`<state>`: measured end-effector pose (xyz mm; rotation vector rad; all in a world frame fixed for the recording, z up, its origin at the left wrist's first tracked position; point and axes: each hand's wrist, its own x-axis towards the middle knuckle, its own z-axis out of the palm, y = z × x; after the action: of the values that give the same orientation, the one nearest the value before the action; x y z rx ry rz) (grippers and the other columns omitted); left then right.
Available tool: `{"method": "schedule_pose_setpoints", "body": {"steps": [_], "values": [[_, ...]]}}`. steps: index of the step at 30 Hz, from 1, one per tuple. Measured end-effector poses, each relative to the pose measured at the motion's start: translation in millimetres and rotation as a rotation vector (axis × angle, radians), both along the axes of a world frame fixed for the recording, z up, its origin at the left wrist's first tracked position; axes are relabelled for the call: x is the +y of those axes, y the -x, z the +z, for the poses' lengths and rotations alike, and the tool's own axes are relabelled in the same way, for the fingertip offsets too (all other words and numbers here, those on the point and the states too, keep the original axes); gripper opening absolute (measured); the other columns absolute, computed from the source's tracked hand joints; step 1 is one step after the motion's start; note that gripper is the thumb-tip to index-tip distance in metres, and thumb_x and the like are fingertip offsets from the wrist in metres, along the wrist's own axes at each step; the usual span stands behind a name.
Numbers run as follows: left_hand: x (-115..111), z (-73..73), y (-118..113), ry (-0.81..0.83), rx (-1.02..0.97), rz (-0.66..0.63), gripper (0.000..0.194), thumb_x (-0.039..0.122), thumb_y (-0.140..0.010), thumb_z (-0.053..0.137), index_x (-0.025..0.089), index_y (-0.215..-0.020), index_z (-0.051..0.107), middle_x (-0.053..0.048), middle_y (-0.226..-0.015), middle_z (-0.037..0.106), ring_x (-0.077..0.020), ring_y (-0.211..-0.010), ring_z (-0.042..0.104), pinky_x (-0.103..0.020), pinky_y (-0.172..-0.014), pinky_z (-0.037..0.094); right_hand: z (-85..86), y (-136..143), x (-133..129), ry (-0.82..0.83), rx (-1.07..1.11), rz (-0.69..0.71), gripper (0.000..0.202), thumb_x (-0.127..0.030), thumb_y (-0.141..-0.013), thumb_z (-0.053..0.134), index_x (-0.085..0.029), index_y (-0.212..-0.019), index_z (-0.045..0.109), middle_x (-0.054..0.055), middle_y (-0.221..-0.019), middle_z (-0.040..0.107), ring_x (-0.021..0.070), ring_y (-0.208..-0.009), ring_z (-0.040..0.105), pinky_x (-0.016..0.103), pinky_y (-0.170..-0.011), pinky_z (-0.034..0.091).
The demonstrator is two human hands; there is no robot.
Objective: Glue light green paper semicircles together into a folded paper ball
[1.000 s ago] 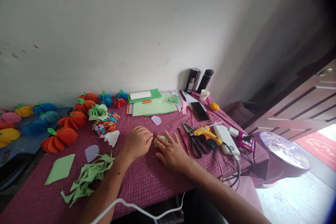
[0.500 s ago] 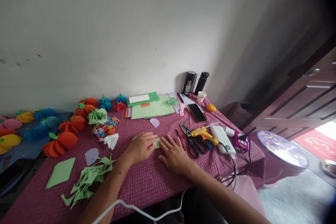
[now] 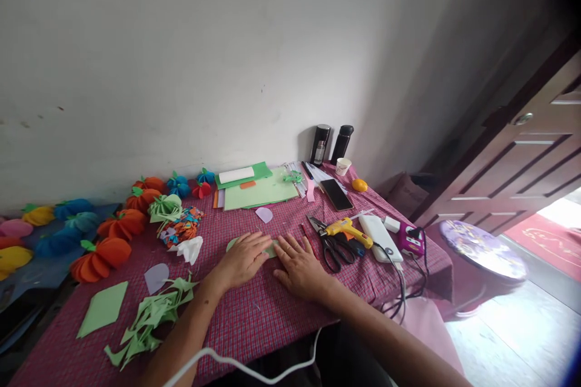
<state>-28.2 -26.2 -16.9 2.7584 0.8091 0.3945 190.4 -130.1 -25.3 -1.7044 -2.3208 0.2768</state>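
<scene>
Both palms press down on a piece of light green paper (image 3: 231, 244) lying on the checked tablecloth. My left hand (image 3: 245, 258) lies flat over its left part, fingers pointing right. My right hand (image 3: 300, 264) rests flat on its right end, fingers stretched out. Most of the paper is hidden beneath them. A red pen (image 3: 308, 234) lies just beyond my right hand, next to black-handled scissors (image 3: 333, 254) and a yellow glue gun (image 3: 348, 230). Left of my forearm sit light green paper scraps (image 3: 154, 317), a stack of green paper (image 3: 103, 309) and a lilac rounded cutout (image 3: 157, 278).
Paper pumpkins (image 3: 102, 259) crowd the left side. Coloured sheets (image 3: 258, 190) lie at the back. A phone (image 3: 336, 194), paper cup (image 3: 343, 165), orange fruit (image 3: 359, 185), black flasks (image 3: 321, 144), white power bank (image 3: 380, 239) and purple power strip (image 3: 411, 240) stand right. A white cable (image 3: 245, 366) crosses in front.
My left hand has flattened and its fingers have spread slightly over the green paper, showing more of the paper's left end. My right hand stays nearly in place. The view has shifted slightly.
</scene>
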Motion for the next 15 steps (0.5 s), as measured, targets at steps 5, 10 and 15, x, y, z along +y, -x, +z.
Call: {"method": "schedule_pose_setpoints", "body": {"steps": [5, 10, 15], "values": [[32, 4.5, 38, -0.015, -0.083, 0.442, 0.040, 0.026, -0.099, 0.042, 0.019, -0.133, 0.063, -0.011, -0.132, 0.066, -0.0236, -0.121, 0.062, -0.037, -0.105, 0.047, -4.0, -2, -21, -0.236, 0.188, 0.018, 0.047, -0.033, -0.099, 0.053, -0.018, -0.144, 0.054, 0.016, -0.154, 0.049, 0.0301, -0.142, 0.045, 0.054, -0.117, 0.036], [36, 2.6, 57, 0.039, 0.141, 0.500, 0.050, 0.041, -0.084, 0.066, 0.017, -0.129, 0.065, -0.014, -0.125, 0.064, -0.0299, -0.117, 0.061, -0.039, -0.102, 0.047, -19.8, -3, -27, -0.349, 0.377, 0.006, 0.027, -0.019, -0.097, 0.054, -0.019, -0.121, 0.066, 0.013, -0.125, 0.069, 0.0263, -0.115, 0.064, 0.045, -0.102, 0.051], [28, 4.9, 48, 0.102, 0.126, 0.439, 0.040, 0.043, -0.078, 0.072, 0.020, -0.110, 0.069, -0.010, -0.117, 0.060, -0.0275, -0.111, 0.060, -0.037, -0.098, 0.046, -20.4, -2, -24, -0.314, 0.396, 0.035, 0.021, -0.017, -0.097, 0.053, -0.022, -0.111, 0.068, 0.009, -0.111, 0.073, 0.0238, -0.102, 0.067, 0.041, -0.093, 0.053]]}}
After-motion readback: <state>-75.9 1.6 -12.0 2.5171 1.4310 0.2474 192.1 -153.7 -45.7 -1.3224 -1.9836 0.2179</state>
